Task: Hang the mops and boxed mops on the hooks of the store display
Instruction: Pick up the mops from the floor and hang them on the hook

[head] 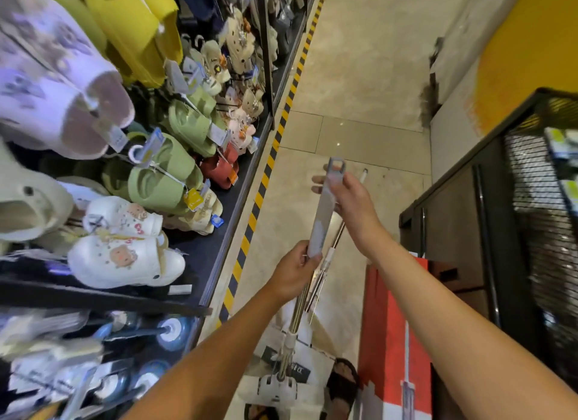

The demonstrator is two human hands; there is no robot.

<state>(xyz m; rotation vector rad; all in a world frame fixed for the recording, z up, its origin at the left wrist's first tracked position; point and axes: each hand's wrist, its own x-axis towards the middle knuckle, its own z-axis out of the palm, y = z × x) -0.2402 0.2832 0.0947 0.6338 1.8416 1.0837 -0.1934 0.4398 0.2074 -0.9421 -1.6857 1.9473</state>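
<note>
I hold a mop upright in front of me over the aisle floor. Its grey handle grip [323, 213] ends in a hanging loop at the top. My left hand [295, 271] is closed around the lower end of that grip and the steel pole [297, 316]. My right hand [347, 197] grips the upper part of the handle, just below the loop. The white mop head [276, 385] rests near my sandalled feet. A second thin pole shows behind my right hand. A red-and-white boxed mop [391, 341] stands on the floor at my right.
A display rack [219, 241] of hanging slippers and clogs runs along the left, with round brushes on its lower hooks. Yellow-black hazard tape [272, 157] edges its base. A black mesh shelf unit [488, 232] stands on the right. The tiled aisle floor stretches ahead.
</note>
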